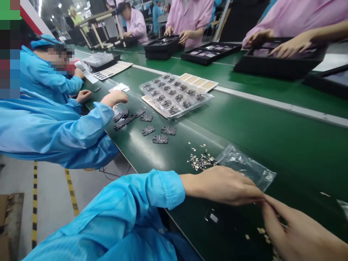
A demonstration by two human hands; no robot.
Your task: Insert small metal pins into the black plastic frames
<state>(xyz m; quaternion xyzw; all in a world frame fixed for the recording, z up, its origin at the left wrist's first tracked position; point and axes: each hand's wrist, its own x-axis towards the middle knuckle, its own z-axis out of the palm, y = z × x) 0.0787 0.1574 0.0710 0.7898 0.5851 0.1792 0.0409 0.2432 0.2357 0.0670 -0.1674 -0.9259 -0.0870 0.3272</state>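
Observation:
My left hand reaches in from a blue sleeve, its fingers pinched together. Its fingertips meet those of my right hand, which is also closed in a pinch. Whatever is between the fingertips is hidden or too small to make out. Just beyond my left hand lies a heap of tiny light and dark pieces. A clear plastic bag lies flat beside the heap, partly behind that hand. Nearer me is a small glossy piece with a white patch. Several pale scraps lie beside my right hand.
Dark flat phone-part plates are spread on the green table farther left. Behind them stands a clear tray of coiled parts. A co-worker's hand is at the left. Across the table, people in pink handle black trays.

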